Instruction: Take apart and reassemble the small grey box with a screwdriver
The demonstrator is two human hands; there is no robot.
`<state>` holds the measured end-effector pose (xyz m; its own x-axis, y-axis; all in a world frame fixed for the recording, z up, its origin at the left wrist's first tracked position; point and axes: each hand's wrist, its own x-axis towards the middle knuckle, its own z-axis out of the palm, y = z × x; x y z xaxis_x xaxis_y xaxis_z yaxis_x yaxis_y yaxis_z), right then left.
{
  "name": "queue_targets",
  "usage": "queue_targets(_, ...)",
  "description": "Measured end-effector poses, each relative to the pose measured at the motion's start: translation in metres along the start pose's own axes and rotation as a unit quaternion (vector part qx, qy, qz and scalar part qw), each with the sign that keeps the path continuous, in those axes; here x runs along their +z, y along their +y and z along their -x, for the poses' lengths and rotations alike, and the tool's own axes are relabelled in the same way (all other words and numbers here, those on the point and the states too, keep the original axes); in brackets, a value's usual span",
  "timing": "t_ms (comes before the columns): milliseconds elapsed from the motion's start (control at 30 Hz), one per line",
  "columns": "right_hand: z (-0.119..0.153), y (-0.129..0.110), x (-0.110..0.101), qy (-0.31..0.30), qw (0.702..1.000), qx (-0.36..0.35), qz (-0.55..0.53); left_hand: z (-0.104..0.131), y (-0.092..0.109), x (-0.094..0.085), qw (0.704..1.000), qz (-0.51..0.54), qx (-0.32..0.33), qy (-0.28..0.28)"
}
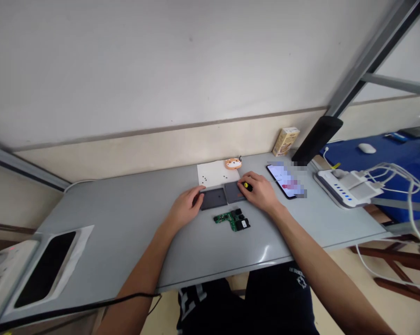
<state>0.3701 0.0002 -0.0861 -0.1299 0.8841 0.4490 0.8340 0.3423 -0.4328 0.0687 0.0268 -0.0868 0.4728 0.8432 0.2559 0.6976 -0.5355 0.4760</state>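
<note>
My left hand (187, 205) is curled at the left edge of a shallow dark grey plastic case half (214, 198), thumb and fingers gripping that edge. Beside it on the right lies a second dark grey case half (234, 192). Over its right side rests my right hand (260, 191), fingers wrapped round a screwdriver (247, 186) with a black and yellow handle; its thin shaft points off to the right. Nearer to me sits a green circuit board (230, 218) with black parts. Several tiny dark screws (204, 179) are scattered on a white sheet (213, 170) behind the case.
An orange animal-faced case (233, 163) sits on the sheet. To the right are a lit phone (284, 181), a small carton (285, 141), a black cylinder (317, 139) and a power strip (345, 188) with cables. A black-screened tablet (45, 270) lies at left.
</note>
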Motion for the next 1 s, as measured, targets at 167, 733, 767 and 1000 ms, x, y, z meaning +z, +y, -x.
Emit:
queue_targets(167,0.000,0.001,0.003,0.009,1.000,0.005,0.013,-0.001,0.000,0.000,1.000,0.007,0.005,-0.006)
queue_targets(733,0.018,-0.012,-0.007,-0.012,0.999,-0.045,0.018,0.000,-0.005,0.003,0.999,0.034,0.009,0.021)
queue_targets(767,0.022,-0.013,-0.007,-0.010,0.999,-0.046,0.019,0.000,-0.005,0.004,0.999,0.035,0.010,0.023)
queue_targets(1000,0.028,-0.013,-0.006,0.010,1.000,-0.022,-0.001,0.000,-0.006,0.006,0.999,0.030,0.017,0.017)
